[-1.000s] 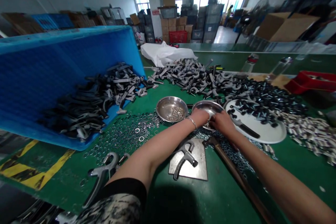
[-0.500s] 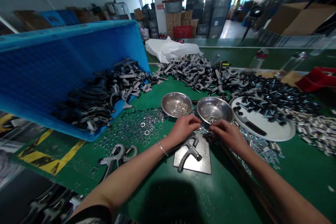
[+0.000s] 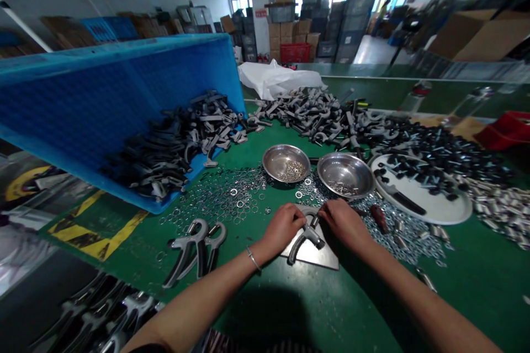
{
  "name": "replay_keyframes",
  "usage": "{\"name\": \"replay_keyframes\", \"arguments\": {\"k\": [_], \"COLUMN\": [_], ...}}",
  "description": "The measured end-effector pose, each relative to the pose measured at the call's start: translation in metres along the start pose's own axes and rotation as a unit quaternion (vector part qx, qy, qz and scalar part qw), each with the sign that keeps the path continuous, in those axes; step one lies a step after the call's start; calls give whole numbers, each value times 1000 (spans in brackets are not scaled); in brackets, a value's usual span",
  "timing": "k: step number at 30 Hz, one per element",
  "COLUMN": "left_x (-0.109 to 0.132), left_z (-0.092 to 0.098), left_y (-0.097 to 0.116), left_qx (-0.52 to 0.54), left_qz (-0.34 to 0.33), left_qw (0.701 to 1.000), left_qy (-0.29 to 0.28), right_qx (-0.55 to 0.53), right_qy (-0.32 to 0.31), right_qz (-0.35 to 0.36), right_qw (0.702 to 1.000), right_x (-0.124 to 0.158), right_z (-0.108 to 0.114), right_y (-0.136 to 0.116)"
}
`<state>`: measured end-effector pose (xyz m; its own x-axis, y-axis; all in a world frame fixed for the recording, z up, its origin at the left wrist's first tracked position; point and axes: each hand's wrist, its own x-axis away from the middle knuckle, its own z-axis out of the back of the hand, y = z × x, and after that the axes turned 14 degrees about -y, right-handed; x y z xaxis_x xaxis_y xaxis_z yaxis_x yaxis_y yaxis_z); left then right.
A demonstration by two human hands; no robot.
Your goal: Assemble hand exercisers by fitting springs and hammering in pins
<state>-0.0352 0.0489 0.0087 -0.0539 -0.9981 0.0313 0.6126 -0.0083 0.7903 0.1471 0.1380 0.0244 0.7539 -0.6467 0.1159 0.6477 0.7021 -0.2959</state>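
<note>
A grey hand-gripper part (image 3: 304,237) lies on a small steel plate (image 3: 321,253) on the green table. My left hand (image 3: 284,227) rests with curled fingers on the part's left side. My right hand (image 3: 342,222) has its fingers pinched at the part's top end, by the spring peg; what sits between the fingertips is too small to make out. Just beyond my hands stand two steel bowls, the left bowl (image 3: 276,158) with small rings and the right bowl (image 3: 358,171) with small metal pieces.
A tilted blue crate (image 3: 103,88) holds dark handle parts at the left. Loose rings (image 3: 223,198) cover the table. Two assembled grippers (image 3: 199,248) lie at the front left. A white tray (image 3: 449,212) with black knobs, a pile of grey parts (image 3: 314,113) and a red-handled screwdriver (image 3: 379,218) lie right and behind.
Both hands have drawn back from the right steel bowl toward me and come down onto the grey part on the steel plate. The view has tilted down.
</note>
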Motion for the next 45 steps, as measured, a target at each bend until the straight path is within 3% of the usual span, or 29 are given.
{"name": "replay_keyframes", "arguments": {"k": [4, 7, 11, 14, 17, 21, 26, 30, 35, 38, 40, 42, 45], "left_x": [3, 4, 4, 14, 31, 43, 40, 40, 43, 42, 41, 37, 32], "left_z": [2, 4, 9, 8, -1, -10, -5, -7, -19, -18, -13, -3, 15], "left_y": [5, 9, 12, 17, 22, 23, 20, 14, 6, 8, 12, 17, 23], "left_qx": [-76, -191, -324, -350, -339, -312, -278, -227, -145, -153, -164, -141, 19], "left_qz": [-11, -54, -130, -140, -94, -49, -71, -68, -13, 2, -2, -5, 20], "left_qw": [997, 979, 931, 918, 932, 946, 954, 969, 989, 988, 986, 990, 996], "left_qy": [-9, -41, -111, -126, -91, -69, -85, -70, -17, -10, -15, -29, -84], "right_qx": [69, 95, 162, 82, -106, -248, -151, -108, -130, -130, -197, -302, -384], "right_qy": [-20, -19, -7, -57, -63, -90, 6, -56, -16, -80, -92, -90, -84], "right_qz": [38, 40, -63, -128, -134, -119, -54, 6, 23, 43, 26, -45, -170], "right_qw": [997, 994, 985, 987, 983, 957, 987, 993, 991, 987, 976, 948, 904], "right_x": [-2, 11, 55, 85, 100, 104, 99, 91, 87, 85, 89, 99, 121], "right_z": [6, 13, 14, 10, 11, 20, 27, 29, 27, 29, 29, 26, 13], "right_y": [-12, -4, 30, 54, 61, 40, 10, 5, -8, -13, -13, -8, 15]}}
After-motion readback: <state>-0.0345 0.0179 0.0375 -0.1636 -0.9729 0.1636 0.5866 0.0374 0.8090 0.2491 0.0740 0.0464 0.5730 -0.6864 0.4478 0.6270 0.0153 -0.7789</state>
